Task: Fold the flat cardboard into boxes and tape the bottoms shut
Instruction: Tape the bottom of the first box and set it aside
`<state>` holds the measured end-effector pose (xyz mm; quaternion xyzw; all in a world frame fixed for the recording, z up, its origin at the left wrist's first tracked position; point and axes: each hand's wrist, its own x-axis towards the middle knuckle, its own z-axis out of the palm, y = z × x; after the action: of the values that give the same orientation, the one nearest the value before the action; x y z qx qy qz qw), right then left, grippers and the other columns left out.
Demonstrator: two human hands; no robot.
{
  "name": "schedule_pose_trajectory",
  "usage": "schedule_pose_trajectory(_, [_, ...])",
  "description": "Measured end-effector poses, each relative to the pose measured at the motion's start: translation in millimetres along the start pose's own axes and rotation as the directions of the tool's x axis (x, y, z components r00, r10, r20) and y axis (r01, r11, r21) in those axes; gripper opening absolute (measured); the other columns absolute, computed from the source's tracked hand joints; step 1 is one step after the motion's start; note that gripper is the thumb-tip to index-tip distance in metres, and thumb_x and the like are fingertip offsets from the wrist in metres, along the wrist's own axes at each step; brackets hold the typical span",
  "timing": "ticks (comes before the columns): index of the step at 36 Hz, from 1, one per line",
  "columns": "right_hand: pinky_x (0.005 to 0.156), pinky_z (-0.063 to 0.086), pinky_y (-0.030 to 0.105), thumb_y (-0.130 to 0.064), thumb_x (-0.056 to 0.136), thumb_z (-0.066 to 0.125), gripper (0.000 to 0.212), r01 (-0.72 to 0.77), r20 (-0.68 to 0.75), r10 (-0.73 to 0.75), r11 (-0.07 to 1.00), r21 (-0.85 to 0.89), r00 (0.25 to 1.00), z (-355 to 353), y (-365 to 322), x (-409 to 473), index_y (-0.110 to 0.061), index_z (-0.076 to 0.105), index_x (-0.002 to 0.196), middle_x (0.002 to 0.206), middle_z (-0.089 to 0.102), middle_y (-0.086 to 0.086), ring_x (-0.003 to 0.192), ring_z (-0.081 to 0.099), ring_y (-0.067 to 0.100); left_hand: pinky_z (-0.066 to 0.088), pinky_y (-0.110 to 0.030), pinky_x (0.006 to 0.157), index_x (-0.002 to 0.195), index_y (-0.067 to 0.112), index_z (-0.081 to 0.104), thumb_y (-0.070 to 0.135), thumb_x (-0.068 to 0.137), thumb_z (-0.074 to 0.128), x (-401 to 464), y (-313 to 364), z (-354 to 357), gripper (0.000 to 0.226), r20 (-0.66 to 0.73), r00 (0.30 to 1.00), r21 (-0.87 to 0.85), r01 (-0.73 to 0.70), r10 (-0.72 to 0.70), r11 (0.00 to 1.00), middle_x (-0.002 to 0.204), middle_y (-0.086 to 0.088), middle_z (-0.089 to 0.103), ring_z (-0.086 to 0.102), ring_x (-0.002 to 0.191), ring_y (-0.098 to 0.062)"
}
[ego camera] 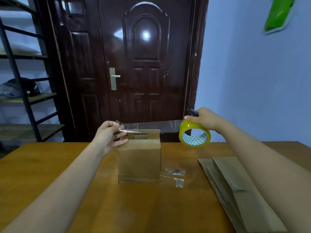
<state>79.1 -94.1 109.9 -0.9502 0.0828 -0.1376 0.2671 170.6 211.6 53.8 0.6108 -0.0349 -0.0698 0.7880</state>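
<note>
On the wooden table (50,174), you had one folded box (139,163) standing in the middle with its closed flaps facing up, and a stack of flat cardboard (235,187) lying to its right, well apart from it. You were at the taping step, it seemed: a clear strip of tape (151,126) stretched above the box between your hands. Your right hand (204,119) gripped the yellow tape roll (194,133), with a dark tool (193,112) tucked under the fingers. Your left hand (109,134) pinched the strip's free end. Your next move probably called for lowering the strip squarely onto the flap seam, pressing it flat, then cutting it.
</note>
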Motion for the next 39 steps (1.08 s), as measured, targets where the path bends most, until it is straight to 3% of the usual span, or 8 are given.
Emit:
schedule_pose_trajectory(6, [0.051,0.031,0.023,-0.042,0.091,0.059,0.047,0.002,-0.002,-0.002,1.000,0.030,1.000,0,3,2,-0.012,0.040,0.059,0.054,0.036,0.003,0.048,0.037,0.015,0.058,-0.041,0.063,0.080,0.013,0.047,0.006,0.098,0.048,4,-4,2,0.019,-0.045,0.999,0.097,-0.021,0.026,0.995,0.087,-0.014,0.059,0.055,0.077,-0.020])
schedule_pose_trajectory(14, [0.051,0.032,0.022,-0.040,0.092,0.058,0.046,0.000,-0.009,0.000,0.999,0.036,1.000,-3,4,2,-0.012,0.042,0.059,0.054,0.037,0.003,0.048,0.038,0.014,0.055,-0.031,0.062,0.078,0.011,0.045,-0.005,0.093,0.047,11,-2,7,0.022,-0.042,0.999,0.282,0.015,-0.003,0.959,0.097,-0.021,0.060,0.056,0.076,-0.020])
schedule_pose_trajectory(18, [0.050,0.032,0.022,-0.041,0.092,0.058,0.047,0.004,-0.008,-0.004,0.999,0.038,1.000,-2,3,2,-0.012,0.042,0.059,0.053,0.037,0.002,0.048,0.039,0.014,0.057,-0.023,0.051,0.077,0.011,0.043,-0.006,0.094,0.045,13,3,9,0.024,-0.053,0.998,0.352,0.043,-0.026,0.935,0.099,-0.022,0.061,0.057,0.073,-0.018])
schedule_pose_trajectory(23, [0.051,0.033,0.022,-0.043,0.091,0.058,0.047,0.001,0.003,-0.001,1.000,0.014,1.000,1,0,3,-0.012,0.042,0.060,0.054,0.038,0.002,0.049,0.039,0.013,0.051,-0.020,0.041,0.095,0.006,0.042,-0.008,0.095,0.040,12,7,14,0.014,-0.088,0.996,0.378,0.044,-0.012,0.925,0.100,-0.028,0.060,0.057,0.064,-0.023])
schedule_pose_trajectory(27, [0.052,0.034,0.022,-0.042,0.091,0.058,0.046,0.002,0.015,-0.002,1.000,0.017,1.000,2,-3,3,-0.012,0.043,0.060,0.054,0.040,0.002,0.049,0.041,0.013,0.051,-0.020,0.041,0.076,0.004,0.045,-0.006,0.096,0.039,19,10,9,0.023,-0.072,0.997,0.435,0.026,0.006,0.900,0.119,-0.032,0.059,0.057,0.061,-0.021])
schedule_pose_trajectory(29, [0.052,0.034,0.022,-0.043,0.091,0.058,0.046,0.006,0.023,-0.007,1.000,0.018,1.000,3,-4,4,-0.012,0.042,0.060,0.054,0.039,0.002,0.048,0.041,0.014,0.052,-0.021,0.040,0.091,-0.004,0.050,-0.002,0.098,0.040,21,11,8,0.012,-0.078,0.996,0.422,0.072,-0.042,0.904,0.114,-0.032,0.060,0.059,0.063,-0.023])
schedule_pose_trajectory(32, [0.051,0.032,0.023,-0.043,0.090,0.059,0.049,0.018,0.023,-0.018,1.000,0.020,1.000,5,-6,6,-0.012,0.040,0.058,0.052,0.036,0.001,0.047,0.038,0.013,0.056,-0.032,0.046,0.129,-0.010,0.036,0.003,0.101,0.038,20,15,8,0.031,-0.056,0.992,0.383,0.125,-0.112,0.915,0.102,-0.034,0.062,0.062,0.067,-0.031])
schedule_pose_trajectory(39, [0.053,0.033,0.026,-0.046,0.089,0.060,0.049,0.042,0.054,-0.043,0.999,0.024,0.998,12,-12,10,-0.012,0.042,0.059,0.053,0.038,0.001,0.049,0.040,0.014,0.058,-0.041,0.062,0.141,-0.007,0.025,0.003,0.101,0.024,16,18,-5,0.041,-0.014,0.981,0.292,0.191,-0.195,0.937,0.103,-0.036,0.058,0.062,0.080,-0.039])
